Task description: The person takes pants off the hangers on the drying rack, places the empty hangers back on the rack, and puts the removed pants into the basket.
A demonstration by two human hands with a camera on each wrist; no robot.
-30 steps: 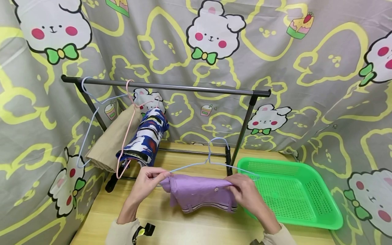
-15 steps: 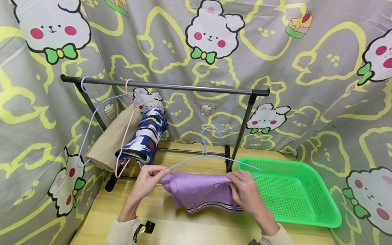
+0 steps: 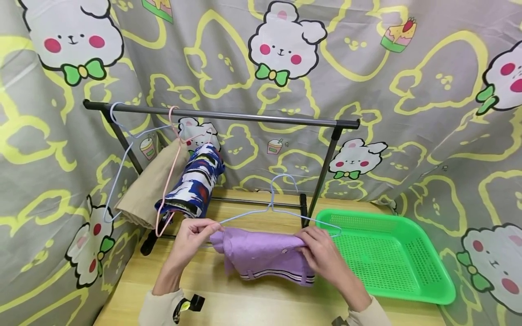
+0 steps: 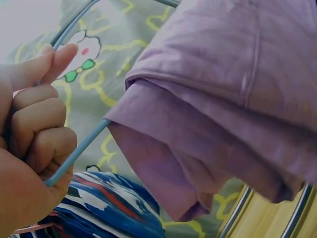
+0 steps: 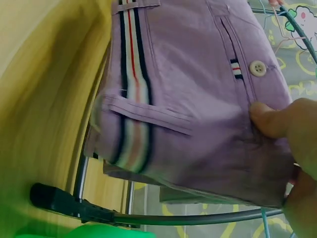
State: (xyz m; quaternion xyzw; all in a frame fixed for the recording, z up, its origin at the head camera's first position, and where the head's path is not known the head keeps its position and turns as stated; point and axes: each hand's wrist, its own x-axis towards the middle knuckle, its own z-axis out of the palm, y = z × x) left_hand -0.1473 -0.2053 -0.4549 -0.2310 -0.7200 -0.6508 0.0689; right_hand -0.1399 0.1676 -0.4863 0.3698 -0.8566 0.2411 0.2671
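Above the front half of the bench (image 3: 240, 305): purple trousers (image 3: 263, 253), folded, draped over the bottom bar of a blue hanger (image 4: 80, 150) and held up off the surface.
Left hand (image 3: 191, 237): closed, fingers curled round the wire at the hanger's left corner, just beside the cloth.
Right hand (image 3: 322, 251): partly closed, pinching the trousers near their upper right corner, thumb on the front face just beside a button (image 5: 257, 68).
Striped band (image 5: 133, 64): along the hanging lower edge of the trousers, crossed by belt loops.
Hanger hook: upward, below the rail and well apart from it.
Clothes rack (image 3: 244, 117): behind the hands, toward the bench's back and left edges.
Left end of the rail: 2 hangers hooked side by side, a 2nd blue hanger (image 3: 118, 175) and a pink hanger (image 3: 166, 185), with a beige garment (image 3: 151, 185) and a patterned garment (image 3: 195, 185) hanging there.
Green basket (image 3: 387, 258): at the bench's right edge.
Curtain (image 3: 228, 27): grey, rabbit-printed, beyond the back edge.
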